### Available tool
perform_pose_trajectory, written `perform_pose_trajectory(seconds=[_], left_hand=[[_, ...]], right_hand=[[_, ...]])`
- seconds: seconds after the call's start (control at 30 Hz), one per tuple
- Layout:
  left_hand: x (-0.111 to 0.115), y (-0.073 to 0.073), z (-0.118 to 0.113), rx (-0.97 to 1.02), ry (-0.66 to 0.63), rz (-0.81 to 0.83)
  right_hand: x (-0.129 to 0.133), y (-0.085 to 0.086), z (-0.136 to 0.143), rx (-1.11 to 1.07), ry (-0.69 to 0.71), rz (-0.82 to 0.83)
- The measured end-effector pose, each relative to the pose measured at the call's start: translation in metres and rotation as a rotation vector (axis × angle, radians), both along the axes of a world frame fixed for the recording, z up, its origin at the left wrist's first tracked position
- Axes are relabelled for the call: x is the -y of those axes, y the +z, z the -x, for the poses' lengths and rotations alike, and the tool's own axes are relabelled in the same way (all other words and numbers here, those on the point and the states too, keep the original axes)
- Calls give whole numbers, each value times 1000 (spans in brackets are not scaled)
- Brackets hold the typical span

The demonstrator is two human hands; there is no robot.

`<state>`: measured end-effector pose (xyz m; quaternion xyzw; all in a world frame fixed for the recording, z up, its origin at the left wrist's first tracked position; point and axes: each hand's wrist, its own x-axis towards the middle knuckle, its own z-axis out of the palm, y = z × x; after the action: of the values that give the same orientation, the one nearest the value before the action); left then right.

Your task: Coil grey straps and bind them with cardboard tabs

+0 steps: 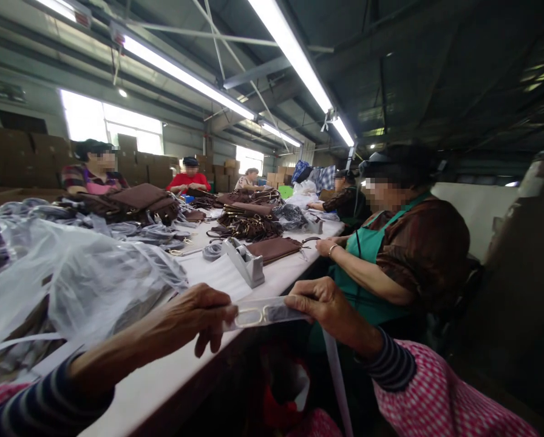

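Between my two hands a narrow clear plastic sleeve (pixel 278 312) is stretched level, just past the table's front edge. Gold-coloured metal loops and a grey piece show through it. My left hand (pixel 206 312) pinches its left end with thumb and forefinger, the other fingers hanging loosely below. At the opposite end, my right hand (pixel 322 303) is closed on the sleeve. A pale strip (pixel 336 379) hangs down below my right hand; where it attaches is hidden. On the table beyond the sleeve stands a grey tape dispenser (pixel 244 262).
A heap of plastic-wrapped straps (pixel 99 273) covers the table's left side. Brown bags (pixel 272 249) lie flat and in piles (pixel 249 221) farther back. A co-worker in a green apron (pixel 367 258) sits close on the right; several others work around the table.
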<state>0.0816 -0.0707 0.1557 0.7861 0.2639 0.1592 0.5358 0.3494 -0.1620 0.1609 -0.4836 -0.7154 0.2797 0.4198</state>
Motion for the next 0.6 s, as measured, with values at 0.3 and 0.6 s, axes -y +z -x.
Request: perform_pose_trajectory(seconds=[0.3, 0.6], left_hand=[[22, 19, 8, 41, 28, -161], [40, -38, -32, 127, -35, 256]], right_hand=[[6, 13, 12, 107, 139, 101], [4, 1, 15, 65, 224, 269]])
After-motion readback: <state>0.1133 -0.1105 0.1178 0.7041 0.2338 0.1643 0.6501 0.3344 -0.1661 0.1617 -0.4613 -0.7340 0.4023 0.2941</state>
